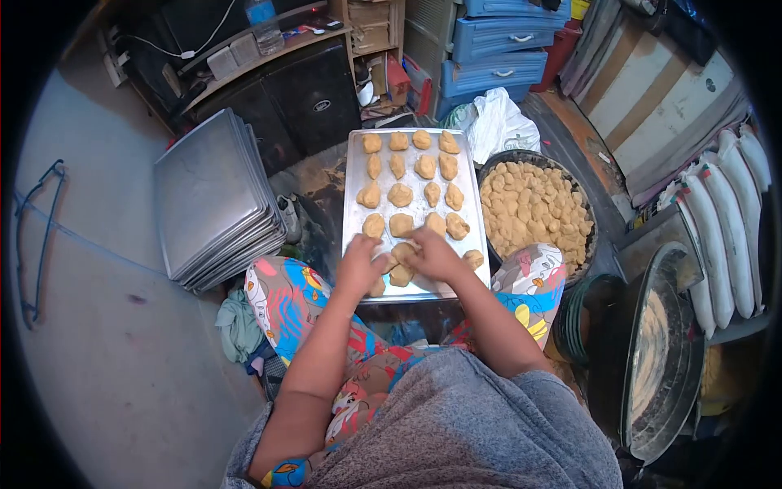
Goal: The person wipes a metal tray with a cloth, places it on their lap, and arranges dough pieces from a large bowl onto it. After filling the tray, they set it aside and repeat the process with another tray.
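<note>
A metal baking tray [355, 175] rests in front of me between my knees, with rows of tan dough lumps [400, 195] on it. At its near end, my left hand [369, 262] and my right hand [434, 256] come together at a dough piece [402, 254]. The fingers of both hands are curled in against it from either side and partly hide it. Another dough lump [400, 275] lies just below, and one more [473, 259] sits by the tray's right edge.
Right of the tray stands a round dark tub [592, 248] heaped with dough lumps. A stack of metal trays [204, 196] is at the left. A large black basin [684, 350] leans at the lower right, near filled white bags [721, 236]. Blue drawers [498, 73] stand behind.
</note>
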The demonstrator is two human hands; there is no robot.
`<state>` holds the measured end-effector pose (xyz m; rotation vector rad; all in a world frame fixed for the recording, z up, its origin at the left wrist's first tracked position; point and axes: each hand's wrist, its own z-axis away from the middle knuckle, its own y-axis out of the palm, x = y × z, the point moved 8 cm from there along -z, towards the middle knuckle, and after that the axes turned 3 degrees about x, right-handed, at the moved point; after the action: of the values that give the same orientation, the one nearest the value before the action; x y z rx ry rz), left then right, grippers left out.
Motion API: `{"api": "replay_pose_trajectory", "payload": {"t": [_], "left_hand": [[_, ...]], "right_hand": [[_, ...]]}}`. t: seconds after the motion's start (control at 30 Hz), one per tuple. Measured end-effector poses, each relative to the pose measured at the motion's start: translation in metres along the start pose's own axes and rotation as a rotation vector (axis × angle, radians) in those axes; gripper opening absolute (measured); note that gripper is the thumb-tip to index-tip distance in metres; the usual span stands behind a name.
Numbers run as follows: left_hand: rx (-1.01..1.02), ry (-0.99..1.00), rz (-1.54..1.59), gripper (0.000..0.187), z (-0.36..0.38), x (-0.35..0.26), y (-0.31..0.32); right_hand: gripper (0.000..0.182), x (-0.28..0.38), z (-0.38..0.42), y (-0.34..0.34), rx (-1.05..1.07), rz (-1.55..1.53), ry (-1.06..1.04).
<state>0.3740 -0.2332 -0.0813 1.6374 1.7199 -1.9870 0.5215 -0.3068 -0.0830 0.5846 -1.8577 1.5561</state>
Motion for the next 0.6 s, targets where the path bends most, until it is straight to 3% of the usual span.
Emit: {"api": "replay_pose_trajectory", "payload": {"t": [0.03, 0.07, 0.13, 0.2, 0.27, 0.33, 0.37, 0.4, 0.53, 0.6], "left_hand": [[0.194, 0.015, 0.002, 0.025, 0.003, 0.003, 0.017], [0.198, 0.015, 0.002, 0.025, 0.007, 0.003, 0.017], [0.148, -0.101, 0.07, 0.022, 0.016, 0.007, 0.011], [0.104, -0.124, 0.091, 0.023, 0.018, 0.021, 0.012], [0.009, -0.377, 0.256, 0.028, 0.024, 0.038, 0.006], [0.046, -0.39, 0.186, 0.031, 0.024, 0.033, 0.006], [-0.005, -0.251, 0.101, 0.029, 0.021, 0.03, 0.008], [-0.056, -0.111, 0.015, 0.027, 0.019, 0.021, 0.007], [-0.084, -0.047, -0.07, 0.026, 0.019, 0.019, 0.012], [-0.047, -0.109, -0.043, 0.023, 0.02, 0.023, 0.012]], "right_hand": [[0.042, 0.004, 0.01, 0.009, 0.051, 0.029, -0.019], [0.041, 0.008, 0.015, 0.015, 0.098, 0.058, -0.042], [0.038, 0.004, 0.016, 0.011, 0.127, -0.032, 0.03], [0.035, -0.015, 0.02, 0.01, 0.136, -0.141, 0.264], [0.031, -0.016, 0.023, 0.01, 0.012, -0.136, 0.268], [0.025, 0.0, 0.027, 0.0, -0.253, -0.033, 0.029], [0.023, -0.001, 0.026, 0.014, -0.121, 0.029, -0.007], [0.023, 0.003, 0.028, 0.015, -0.122, 0.03, -0.007], [0.028, 0.034, 0.045, 0.02, -0.154, 0.318, -0.124], [0.03, 0.055, 0.057, 0.03, -0.005, 0.401, -0.227]]}}
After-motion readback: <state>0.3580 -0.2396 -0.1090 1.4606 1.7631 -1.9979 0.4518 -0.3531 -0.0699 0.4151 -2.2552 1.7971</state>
